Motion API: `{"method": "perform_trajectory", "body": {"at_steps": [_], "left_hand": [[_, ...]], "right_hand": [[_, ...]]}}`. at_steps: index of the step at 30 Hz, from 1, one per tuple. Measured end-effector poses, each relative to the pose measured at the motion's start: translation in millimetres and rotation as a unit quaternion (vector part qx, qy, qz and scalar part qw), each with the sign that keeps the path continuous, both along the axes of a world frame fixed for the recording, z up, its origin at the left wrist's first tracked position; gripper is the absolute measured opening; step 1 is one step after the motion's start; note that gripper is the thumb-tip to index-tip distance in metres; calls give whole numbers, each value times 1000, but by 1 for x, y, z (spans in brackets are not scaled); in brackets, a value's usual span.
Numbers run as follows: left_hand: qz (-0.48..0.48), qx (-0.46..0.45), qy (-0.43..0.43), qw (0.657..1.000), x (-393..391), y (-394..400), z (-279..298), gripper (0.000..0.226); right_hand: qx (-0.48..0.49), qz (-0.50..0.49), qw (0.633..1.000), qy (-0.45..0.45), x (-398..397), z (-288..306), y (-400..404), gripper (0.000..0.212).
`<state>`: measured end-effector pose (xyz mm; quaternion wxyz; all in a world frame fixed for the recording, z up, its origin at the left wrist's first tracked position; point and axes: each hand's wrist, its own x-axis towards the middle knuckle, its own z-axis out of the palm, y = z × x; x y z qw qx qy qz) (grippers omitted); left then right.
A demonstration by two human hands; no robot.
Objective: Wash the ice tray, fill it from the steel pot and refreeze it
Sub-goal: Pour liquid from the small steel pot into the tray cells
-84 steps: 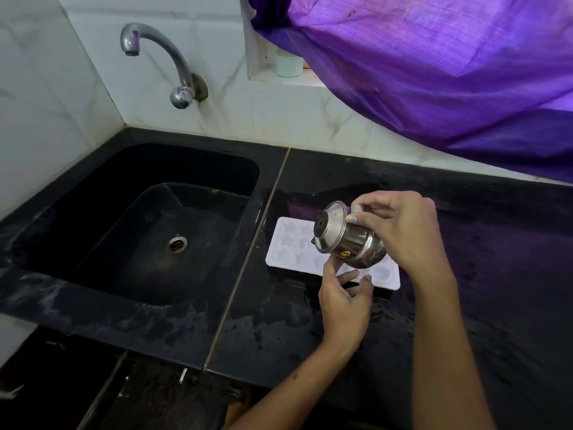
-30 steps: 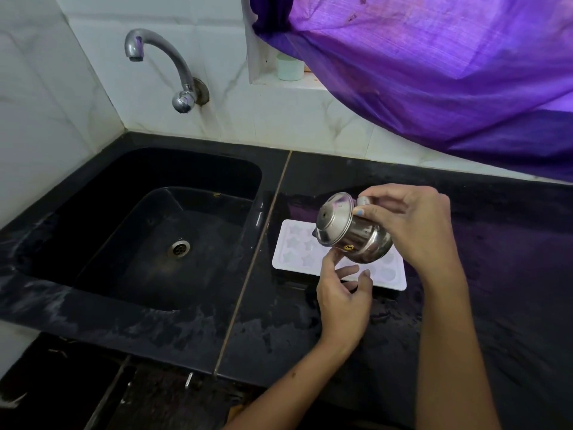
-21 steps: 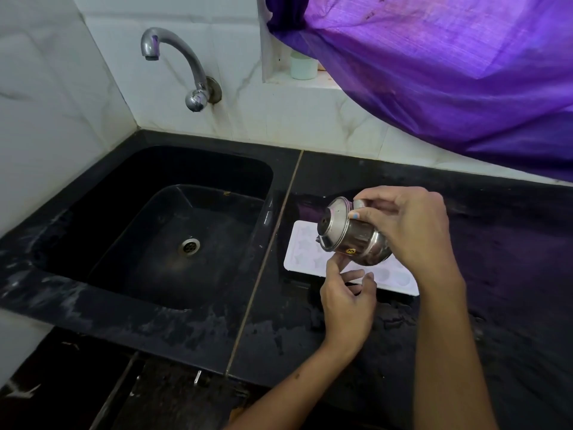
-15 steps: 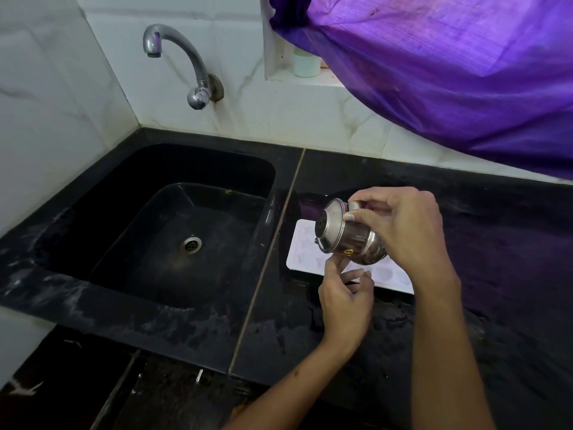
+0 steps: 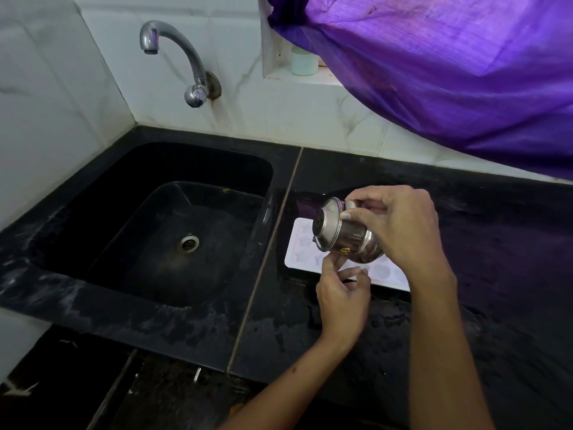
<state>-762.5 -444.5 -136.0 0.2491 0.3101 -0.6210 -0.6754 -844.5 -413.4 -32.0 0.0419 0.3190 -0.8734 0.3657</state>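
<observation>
One ice tray (image 5: pixel 305 243), white with star and round moulds, lies flat on the black counter (image 5: pixel 496 274) just right of the seam that divides the counter from the sink. Much of its middle is hidden by the steel pot (image 5: pixel 347 235), which hangs above it, tipped over with its mouth turned left and down toward the tray's left end. The right hand (image 5: pixel 400 225) grips the pot from the right, fingers curled round its neck and body, thumb across the top. The left hand (image 5: pixel 342 294) sits at the tray's near edge, under the pot; its thumb and forefinger reach up toward the pot's lower rim while the other fingers curl loosely, and whether they touch the tray or pot I cannot tell. Left of the seam, the black sink (image 5: pixel 155 169) drops away, its steel drain (image 5: pixel 188 243) at the bottom. On the far wall a curved tap (image 5: pixel 183 57) arches over the basin. Further right, a pale cup (image 5: pixel 304 64) stands on a tiled ledge, partly behind a purple curtain (image 5: pixel 449 72) that sags over the far right counter.
</observation>
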Motion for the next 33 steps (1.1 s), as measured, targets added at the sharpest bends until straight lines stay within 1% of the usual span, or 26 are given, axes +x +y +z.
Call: {"method": "perform_trajectory", "body": {"at_steps": [8, 14, 18, 20, 23, 26, 29, 31, 33], "left_hand": [[-2, -3, -11, 1000, 1, 0, 0, 33], [-3, -12, -22, 1000, 0, -1, 1, 33], [-2, -19, -32, 999, 1, -3, 1, 33], [3, -28, -44, 999, 1, -7, -1, 34], [5, -48, -38, 998, 1, -17, -1, 39], [-9, -71, -34, 997, -3, -35, 0, 41], [-29, -102, -46, 993, -14, -57, 1, 42], [-38, -115, -49, 991, -24, -71, 5, 43], [-46, -121, -46, 991, -36, -84, 9, 50]], "right_hand": [[4, 5, 1000, 2, 0, -1, 0, 13], [7, 4, 1000, 8, -2, -2, -1, 8], [-3, 6, 1000, -7, -7, -5, -1, 7], [-23, 11, 999, -31, -11, -7, -1, 8], [-85, 10, 992, -91, -18, -10, 3, 7], [-130, 8, 984, -123, -24, -11, 6, 9], [-157, -14, 976, -150, -32, -17, 6, 9], [-181, -27, 967, -179, -38, -25, 3, 8], [-212, -34, 952, -217, -44, -34, -1, 6]]}}
